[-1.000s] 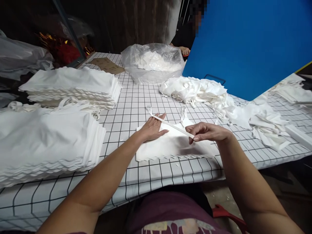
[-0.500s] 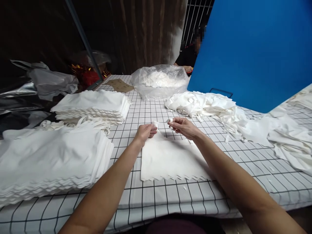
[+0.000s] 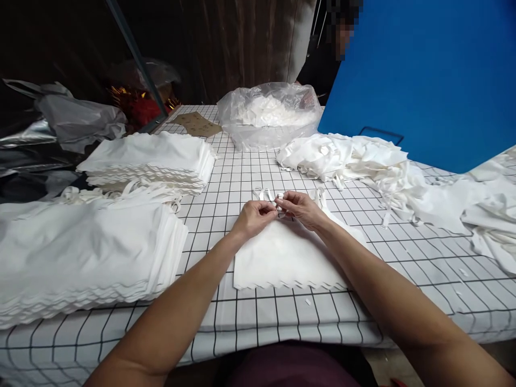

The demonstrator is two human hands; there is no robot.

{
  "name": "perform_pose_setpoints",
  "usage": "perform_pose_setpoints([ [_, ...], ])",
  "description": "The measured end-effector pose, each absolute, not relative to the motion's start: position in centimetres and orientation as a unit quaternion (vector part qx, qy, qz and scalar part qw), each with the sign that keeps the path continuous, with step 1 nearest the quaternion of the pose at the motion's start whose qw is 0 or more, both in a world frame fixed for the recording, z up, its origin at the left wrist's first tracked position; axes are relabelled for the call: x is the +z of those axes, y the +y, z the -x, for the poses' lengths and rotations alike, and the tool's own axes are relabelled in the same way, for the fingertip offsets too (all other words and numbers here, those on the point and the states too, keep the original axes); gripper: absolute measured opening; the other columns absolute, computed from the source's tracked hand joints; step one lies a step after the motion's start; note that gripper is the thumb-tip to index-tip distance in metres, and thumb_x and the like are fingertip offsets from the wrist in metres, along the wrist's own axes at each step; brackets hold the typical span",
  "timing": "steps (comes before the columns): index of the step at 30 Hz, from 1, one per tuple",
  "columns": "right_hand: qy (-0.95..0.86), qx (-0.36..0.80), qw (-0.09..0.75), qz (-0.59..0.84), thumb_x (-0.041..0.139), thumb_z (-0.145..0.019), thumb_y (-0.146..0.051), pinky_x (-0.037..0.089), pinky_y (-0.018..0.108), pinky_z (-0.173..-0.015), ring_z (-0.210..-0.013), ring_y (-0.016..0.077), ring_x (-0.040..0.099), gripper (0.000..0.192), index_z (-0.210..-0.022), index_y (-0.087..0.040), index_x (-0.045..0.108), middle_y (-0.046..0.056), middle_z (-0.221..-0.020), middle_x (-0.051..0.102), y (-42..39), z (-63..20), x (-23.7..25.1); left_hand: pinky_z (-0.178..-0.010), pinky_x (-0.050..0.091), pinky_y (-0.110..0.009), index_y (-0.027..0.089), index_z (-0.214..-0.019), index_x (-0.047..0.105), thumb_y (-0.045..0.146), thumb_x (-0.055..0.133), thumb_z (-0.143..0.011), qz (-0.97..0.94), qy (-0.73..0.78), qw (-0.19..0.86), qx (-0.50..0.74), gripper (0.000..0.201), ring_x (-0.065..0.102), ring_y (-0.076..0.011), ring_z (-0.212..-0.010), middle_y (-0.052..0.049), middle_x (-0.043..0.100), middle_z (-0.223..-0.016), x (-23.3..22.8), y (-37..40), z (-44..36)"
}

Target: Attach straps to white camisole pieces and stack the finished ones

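Worktop (image 3: pixel 258 177) with black grid cloth spans the whole view. Blue panel (image 3: pixel 423 75) fills 1–2 o'clock, blocking whatever is behind it. Big stack of white cloth pieces (image 3: pixel 80 252) at 9 o'clock, cut off at the left edge; a second, smaller stack (image 3: pixel 149 158) behind it at 10. Loose heap of white cloth (image 3: pixel 363 161) at 2 o'clock, trailing off to the right edge. Clear plastic bag (image 3: pixel 268 115) of white bits at 12; contents hard to make out through the film. Another person at 12–1, mostly hidden by the panel.

Both forearms come in from 6 o'clock and converge at centre. Flat white cloth piece (image 3: pixel 282 255) with zigzag near edge lies on the worktop under the wrists. Left hand (image 3: pixel 253 217) and right hand (image 3: pixel 302 208) meet at its far edge, fingertips nearly touching, both pinched on the thin white strap (image 3: pixel 278 198). Strap loops poke out beyond the hands; exact finger grip is too small to read.
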State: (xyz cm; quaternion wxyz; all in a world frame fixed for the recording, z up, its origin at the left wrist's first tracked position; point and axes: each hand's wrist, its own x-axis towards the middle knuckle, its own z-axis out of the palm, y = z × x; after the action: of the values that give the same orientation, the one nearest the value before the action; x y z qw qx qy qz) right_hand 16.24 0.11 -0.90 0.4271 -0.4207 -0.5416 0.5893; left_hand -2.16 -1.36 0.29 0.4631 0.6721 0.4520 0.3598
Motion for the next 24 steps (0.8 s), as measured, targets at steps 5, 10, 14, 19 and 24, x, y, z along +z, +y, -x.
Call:
perform_pose_setpoints([
  [5, -0.594, 0.604, 0.364, 0.387, 0.079, -0.075, -0.05, 0.04, 0.025, -0.059, -0.062, 0.0096, 0.05, 0.038, -0.08, -0.017, 0.062, -0.002, -0.072, 0.058, 0.1, -17.6, -1.0, -0.066, 0.048, -0.028, 0.016, -0.078, 0.072, 0.031, 0.066, -0.077, -0.662, 0.438, 0.481, 0.372, 0.016, 0.062, -0.0154, -0.07, -0.004, 0.07, -0.076, 0.2, -1.2, 2.4],
  [10, -0.654, 0.565, 0.31, 0.396, 0.075, -0.079, -0.052, 0.037, 0.027, -0.059, -0.062, 0.0118, 0.048, 0.036, -0.077, -0.019, 0.061, -0.001, -0.068, 0.056, -0.2, -18.3, -0.4, -0.067, 0.048, -0.029, 0.019, -0.08, 0.071, 0.036, 0.065, -0.077, -0.695, 0.463, 0.467, 0.291, 0.019, 0.061, -0.0176, -0.074, -0.004, 0.069, -0.077, 0.6, -1.3, 3.1],
  [14, -0.745, 0.5, 0.208, 0.391, 0.068, -0.085, -0.051, 0.032, 0.028, -0.057, -0.059, 0.0123, 0.043, 0.033, -0.073, -0.021, 0.06, -0.001, -0.066, 0.055, -0.6, -18.6, 0.6, -0.074, 0.049, -0.033, 0.021, -0.083, 0.07, 0.033, 0.073, -0.068, -0.762, 0.455, 0.415, 0.201, 0.019, 0.062, -0.0221, -0.085, -0.005, 0.07, -0.09, 0.4, -1.4, 3.8],
  [19, -0.793, 0.43, 0.169, 0.397, 0.067, -0.085, -0.047, 0.029, 0.029, -0.056, -0.057, 0.012, 0.039, 0.031, -0.07, -0.022, 0.057, -0.002, -0.063, 0.051, -0.7, -18.7, 0.8, -0.08, 0.048, -0.034, 0.021, -0.078, 0.068, 0.029, 0.072, -0.069, -0.783, 0.44, 0.407, 0.167, 0.013, 0.062, -0.0212, -0.09, -0.005, 0.068, -0.094, 0.0, -1.3, 3.9],
  [24, -0.796, 0.433, 0.15, 0.396, 0.065, -0.086, -0.045, 0.028, 0.028, -0.054, -0.057, 0.0114, 0.036, 0.029, -0.072, -0.02, 0.056, -0.003, -0.063, 0.046, -0.8, -18.5, 0.9, -0.077, 0.047, -0.032, 0.019, -0.078, 0.069, 0.029, 0.069, -0.071, -0.779, 0.438, 0.422, 0.152, 0.012, 0.062, -0.0185, -0.083, -0.004, 0.07, -0.092, 0.1, -1.4, 3.7],
])
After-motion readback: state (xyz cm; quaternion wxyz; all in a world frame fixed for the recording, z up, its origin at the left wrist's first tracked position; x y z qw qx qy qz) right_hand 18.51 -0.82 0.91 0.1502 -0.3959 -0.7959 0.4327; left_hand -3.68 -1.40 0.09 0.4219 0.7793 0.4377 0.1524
